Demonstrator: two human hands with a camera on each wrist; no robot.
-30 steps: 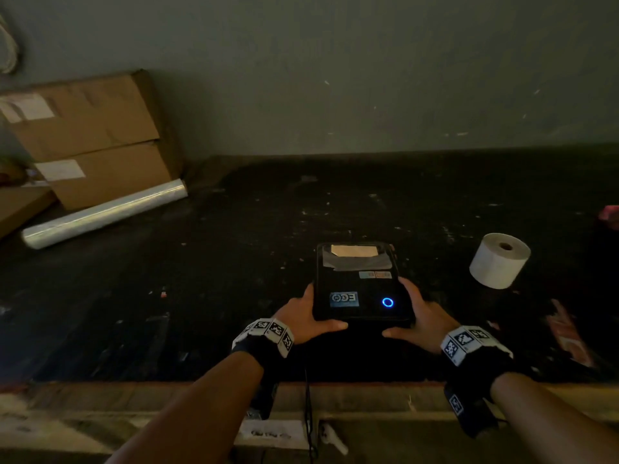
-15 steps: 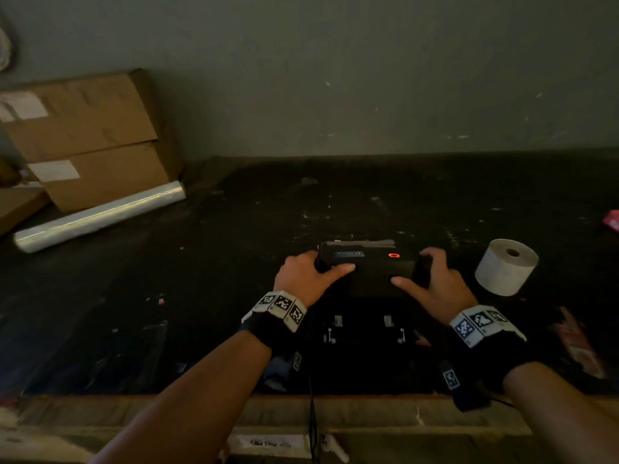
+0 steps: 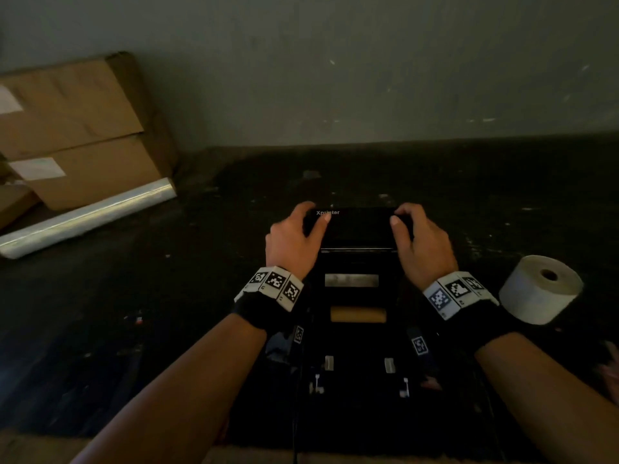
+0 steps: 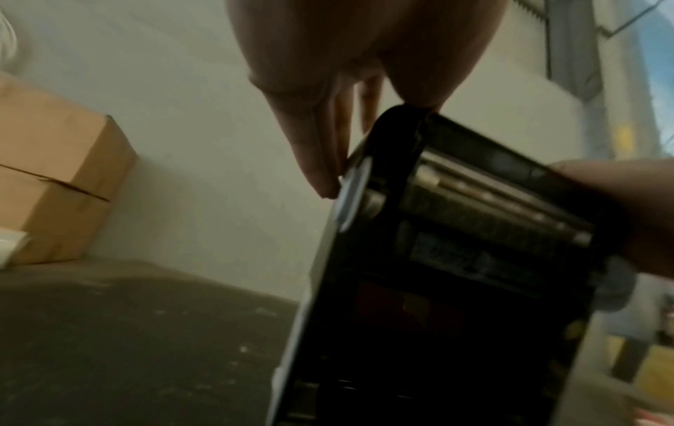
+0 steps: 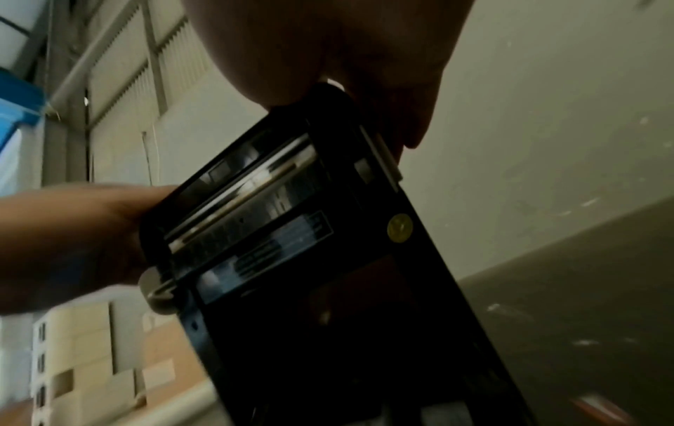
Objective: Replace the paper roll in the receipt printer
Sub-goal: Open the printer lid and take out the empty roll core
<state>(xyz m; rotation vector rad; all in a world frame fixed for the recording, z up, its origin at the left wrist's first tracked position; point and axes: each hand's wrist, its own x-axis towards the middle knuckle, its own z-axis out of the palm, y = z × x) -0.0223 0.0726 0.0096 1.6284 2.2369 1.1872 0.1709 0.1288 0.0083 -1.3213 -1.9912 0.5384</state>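
We count one black receipt printer point(image 3: 355, 296) on one dark table point(image 3: 134, 329), with its one lid point(image 3: 356, 227) raised. Inside the open printer we count one brown cardboard core point(image 3: 357, 314) and one metal strip point(image 3: 351, 280). We count two hands at the lid, one left hand point(image 3: 294, 241) and one right hand point(image 3: 423, 244), and each wrist wears one band printed with black-and-white square markers, so two bands. We count one white paper roll point(image 3: 539, 289) standing on the table to the right. At the far left we count two cardboard boxes point(image 3: 77, 128), stacked, and one roll of clear film point(image 3: 87, 217) lying in front of them.
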